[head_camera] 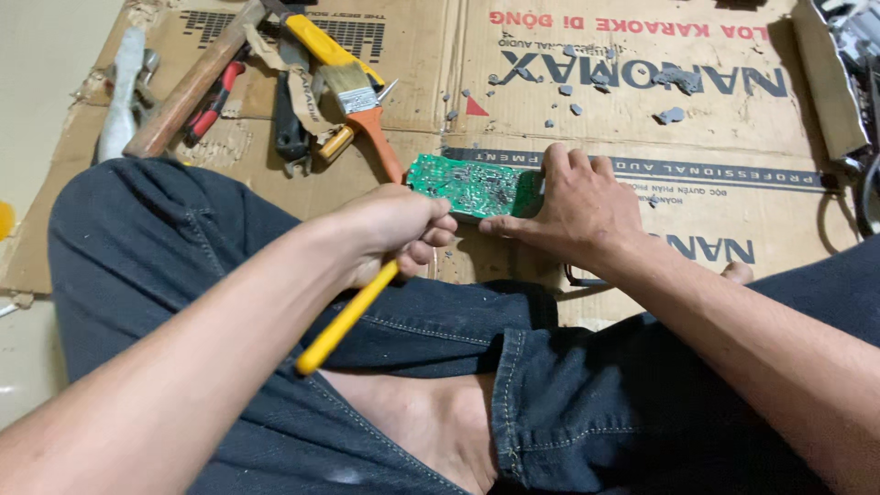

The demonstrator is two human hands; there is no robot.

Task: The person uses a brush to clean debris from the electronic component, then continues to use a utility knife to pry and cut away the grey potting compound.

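Down on the flattened cardboard sheet [642, 119], which served as your only tray, a green circuit board [467, 186] lay flat near the sheet's front edge, just beyond your crossed legs in dark jeans [147, 238]. Small grey chips [669, 115] were scattered over the cardboard farther out. At the far left of it sat a cluster of tools: a wooden-handled hammer [188, 87], a paintbrush with an orange handle [362, 105], a screwdriver with a yellow handle [321, 41] and red-gripped pliers [215, 101].

Your left hand [394, 229] was curled into a fist around a yellow-handled tool [344, 321], the handle slanting down and back toward your knee, its working end hidden behind your knuckles at the board's near edge. Your right hand [577, 206] lay palm down on the board's right end, fingers bent over its far edge and thumb stretched along the near edge, pressing it to the cardboard. Both forearms reached forward over your thighs.
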